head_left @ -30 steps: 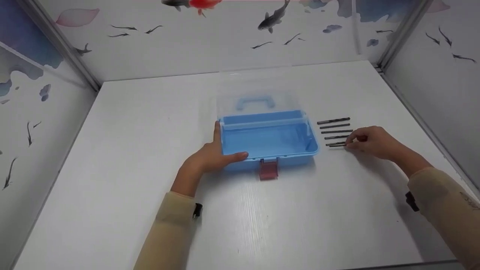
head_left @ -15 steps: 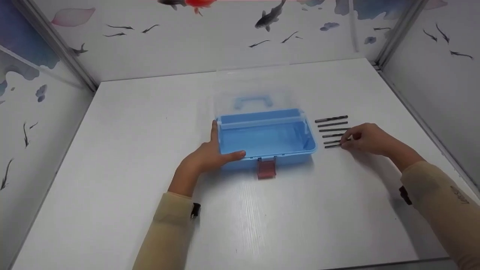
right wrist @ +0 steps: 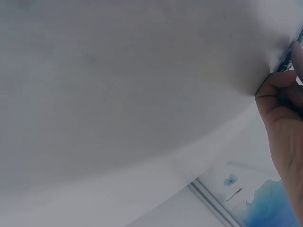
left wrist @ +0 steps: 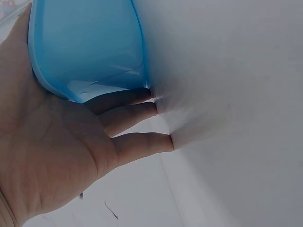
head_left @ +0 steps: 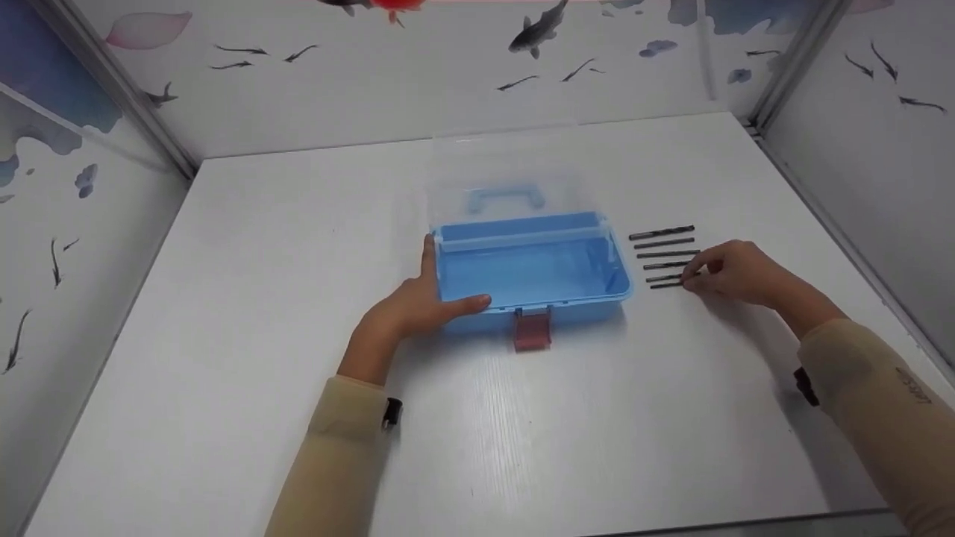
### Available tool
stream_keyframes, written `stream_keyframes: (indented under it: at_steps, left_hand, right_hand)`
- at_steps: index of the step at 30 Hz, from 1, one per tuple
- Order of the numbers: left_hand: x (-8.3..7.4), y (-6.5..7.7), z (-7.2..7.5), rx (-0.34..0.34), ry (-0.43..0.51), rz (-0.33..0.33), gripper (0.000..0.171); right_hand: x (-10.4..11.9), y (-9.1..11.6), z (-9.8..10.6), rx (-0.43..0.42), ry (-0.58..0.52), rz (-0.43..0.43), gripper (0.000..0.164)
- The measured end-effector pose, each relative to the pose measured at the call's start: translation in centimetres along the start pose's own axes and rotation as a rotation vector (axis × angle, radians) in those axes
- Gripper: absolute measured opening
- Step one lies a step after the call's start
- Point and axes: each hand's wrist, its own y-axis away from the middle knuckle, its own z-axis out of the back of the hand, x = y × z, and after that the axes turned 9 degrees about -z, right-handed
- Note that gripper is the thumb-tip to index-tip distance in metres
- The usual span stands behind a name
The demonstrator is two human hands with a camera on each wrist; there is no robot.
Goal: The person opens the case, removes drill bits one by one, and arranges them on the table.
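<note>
A blue plastic box [head_left: 533,315] with its clear lid [head_left: 515,168] swung back stands mid-table. My left hand [head_left: 414,304] rests against its left side, the thumb lying along the front rim. In the left wrist view, straight fingers [left wrist: 137,146] reach down beside the box wall [left wrist: 90,47] to the table. Right of the box, several dark drill bits [head_left: 660,233] lie in a near-parallel row. My right hand [head_left: 735,274] pinches the right end of the nearest drill bit [head_left: 664,285], which is close over the table. The fingertips hide that end.
A red latch [head_left: 533,331] hangs open at the box front. A blue handle [head_left: 507,197] shows on the lid. White panels [head_left: 336,97] with painted fish border the white table [head_left: 261,313] at the back and both sides.
The nearest drill bit has shifted slightly left and apart from its neighbour, with the right hand moving along. The left hand stays on the box. The head view has shifted slightly.
</note>
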Motion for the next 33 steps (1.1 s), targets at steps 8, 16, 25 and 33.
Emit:
stream_keyframes:
  at_steps: [8, 16, 25, 33]
  left_hand:
    - [-0.19, 0.18, 0.26, 0.010, -0.010, -0.002, 0.145]
    - [-0.29, 0.27, 0.24, 0.005, -0.002, 0.002, 0.144]
    - [-0.29, 0.07, 0.16, 0.003, -0.006, -0.002, 0.144]
    - [-0.16, 0.12, 0.18, 0.012, -0.024, -0.008, 0.144]
  right_hand:
    - [0.00, 0.01, 0.34, 0.005, -0.005, 0.009, 0.022]
    - [-0.10, -0.17, 0.14, -0.011, 0.006, 0.025, 0.019]
    - [-0.22, -0.12, 0.19, 0.008, 0.000, 0.004, 0.022]
    - [-0.31, -0.08, 0.08, 0.011, -0.013, 0.006, 0.022]
